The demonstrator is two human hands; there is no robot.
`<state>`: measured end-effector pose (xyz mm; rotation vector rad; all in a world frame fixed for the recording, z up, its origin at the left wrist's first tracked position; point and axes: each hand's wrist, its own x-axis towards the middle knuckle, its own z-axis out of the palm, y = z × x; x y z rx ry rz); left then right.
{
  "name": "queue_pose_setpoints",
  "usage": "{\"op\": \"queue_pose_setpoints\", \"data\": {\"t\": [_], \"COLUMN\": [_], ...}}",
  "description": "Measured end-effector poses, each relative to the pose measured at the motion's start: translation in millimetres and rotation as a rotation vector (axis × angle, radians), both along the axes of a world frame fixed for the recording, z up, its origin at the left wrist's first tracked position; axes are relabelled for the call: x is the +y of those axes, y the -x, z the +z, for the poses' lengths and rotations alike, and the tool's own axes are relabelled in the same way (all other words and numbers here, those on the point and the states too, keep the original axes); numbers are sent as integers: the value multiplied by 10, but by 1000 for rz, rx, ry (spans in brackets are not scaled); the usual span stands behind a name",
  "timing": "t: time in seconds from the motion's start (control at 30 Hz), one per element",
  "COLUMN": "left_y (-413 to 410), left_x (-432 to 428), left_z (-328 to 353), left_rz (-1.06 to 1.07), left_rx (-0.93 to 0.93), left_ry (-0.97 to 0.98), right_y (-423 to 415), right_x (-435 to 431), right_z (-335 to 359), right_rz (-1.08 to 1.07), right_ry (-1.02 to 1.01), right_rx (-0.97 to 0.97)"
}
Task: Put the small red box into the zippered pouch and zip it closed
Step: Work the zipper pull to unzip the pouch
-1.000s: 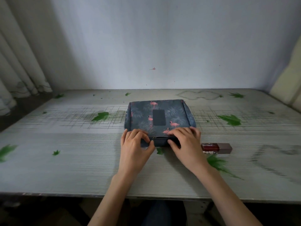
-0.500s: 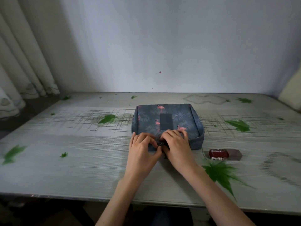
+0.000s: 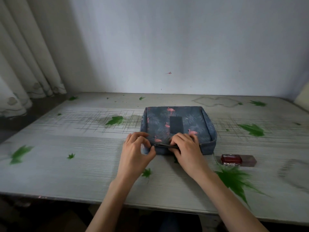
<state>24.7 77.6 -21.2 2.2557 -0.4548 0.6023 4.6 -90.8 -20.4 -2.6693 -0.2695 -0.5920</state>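
The zippered pouch (image 3: 177,126), blue-grey with pink flamingos, lies flat in the middle of the table. My left hand (image 3: 135,151) pinches its front left corner, thumb against the front wall. My right hand (image 3: 186,148) is curled over the front edge, its fingertips closed on the zipper (image 3: 161,145). A short stretch of zipper shows between the two hands; the pull is hidden under my fingers. The small red box (image 3: 231,159) lies on the table to the right of the pouch, outside it and about a hand's width from my right hand.
The grey table (image 3: 83,164) carries a printed pattern of green leaves and thin lines. Its front edge runs just below my forearms. A curtain (image 3: 25,64) hangs at the left, a plain wall stands behind, and a pale cushion edge (image 3: 302,96) shows at the far right.
My right hand slid left along the pouch's front edge to meet my left hand, and now sits slightly apart from it. The view shifted a little. The red box has stayed put.
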Motion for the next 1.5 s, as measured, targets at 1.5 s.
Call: {"op": "queue_pose_setpoints", "data": {"t": [1.5], "left_y": [-1100], "left_x": [-192], "left_z": [228], "left_rz": [-272], "left_rx": [878], "left_ry": [817], "right_y": [343], "right_x": [-132], "right_z": [-100], "right_rz": [-109], "right_ry": [-283], "right_rx": [-43]}}
